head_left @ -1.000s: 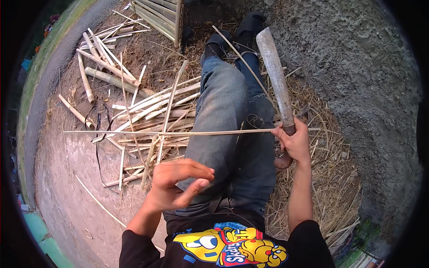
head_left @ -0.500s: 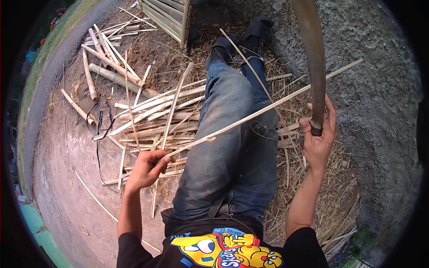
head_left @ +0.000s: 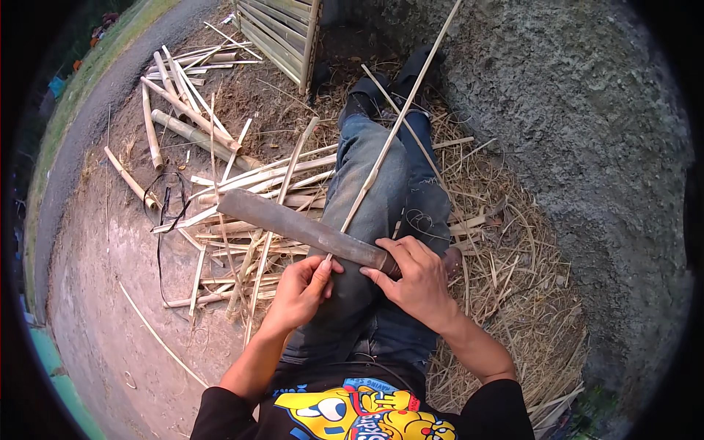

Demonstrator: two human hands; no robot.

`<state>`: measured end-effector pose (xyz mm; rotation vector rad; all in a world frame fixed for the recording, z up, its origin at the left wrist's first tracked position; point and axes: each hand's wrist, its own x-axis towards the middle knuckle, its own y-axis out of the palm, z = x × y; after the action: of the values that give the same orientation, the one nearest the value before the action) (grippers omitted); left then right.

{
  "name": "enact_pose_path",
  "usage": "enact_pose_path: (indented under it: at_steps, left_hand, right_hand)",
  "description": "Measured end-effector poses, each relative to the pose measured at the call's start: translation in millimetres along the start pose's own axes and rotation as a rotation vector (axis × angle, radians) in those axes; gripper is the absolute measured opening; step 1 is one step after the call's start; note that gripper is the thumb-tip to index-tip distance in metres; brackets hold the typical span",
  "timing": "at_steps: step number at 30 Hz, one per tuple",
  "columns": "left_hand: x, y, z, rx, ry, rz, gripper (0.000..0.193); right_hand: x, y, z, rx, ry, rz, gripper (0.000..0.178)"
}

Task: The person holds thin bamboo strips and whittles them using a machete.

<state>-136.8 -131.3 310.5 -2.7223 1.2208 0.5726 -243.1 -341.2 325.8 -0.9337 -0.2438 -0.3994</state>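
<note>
My left hand (head_left: 299, 293) pinches the near end of a long, thin bamboo strip (head_left: 383, 155) between thumb and fingers. The strip slants away over my jeans toward the far right. In my right hand (head_left: 421, 281) is a machete (head_left: 297, 226), gripped at its handle, with fingers and thumb reaching toward the base of the blade. The dark, broad blade points to the left and lies across the strip, just beyond my left fingertips. It covers a short piece of the strip. My outstretched legs (head_left: 367, 191) are under both.
Split bamboo pieces (head_left: 257, 180) lie heaped left of my legs, with bamboo poles (head_left: 194, 136) farther off. A slatted bamboo panel (head_left: 282, 37) stands at the far side. Shavings (head_left: 513, 286) cover the ground at right, beside a rough grey wall (head_left: 587, 132).
The machete has come down from upright at the right and now lies across the strip. Both hands have moved together over my lap, and the strip has swung to point farther away.
</note>
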Motion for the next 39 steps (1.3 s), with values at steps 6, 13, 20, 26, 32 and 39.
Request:
enact_pose_path:
  at_steps: [6, 13, 20, 26, 32, 39]
  left_hand:
    - [-2.1, 8.2, -6.5, 0.001, -0.06, -0.067, 0.031]
    - [-1.5, 16.9, -2.0, -0.034, -0.006, -0.078, 0.027]
    - [1.3, 19.1, 11.4, -0.182, 0.029, -0.072, 0.031]
    - [13.6, 21.6, 3.9, -0.127, 0.065, -0.095, 0.028]
    - [12.6, 28.2, 3.0, -0.091, 0.149, -0.092, 0.029]
    - [14.3, 24.6, 8.7, -0.096, 0.111, -0.071, 0.026]
  right_hand:
    - [-1.0, -5.3, 0.4, -0.3, 0.071, 0.195, 0.057]
    - [45.4, -25.4, -31.2, -0.319, 0.22, 0.217, 0.068]
    - [36.7, -9.0, -22.4, -0.314, -0.055, 0.301, 0.067]
    - [39.5, -1.6, -20.8, -0.337, -0.041, 0.192, 0.066]
    - [68.4, -32.1, -35.2, -0.426, 0.064, 0.174, 0.064]
    - [78.3, -36.1, -39.3, -0.483, -0.038, 0.177, 0.065]
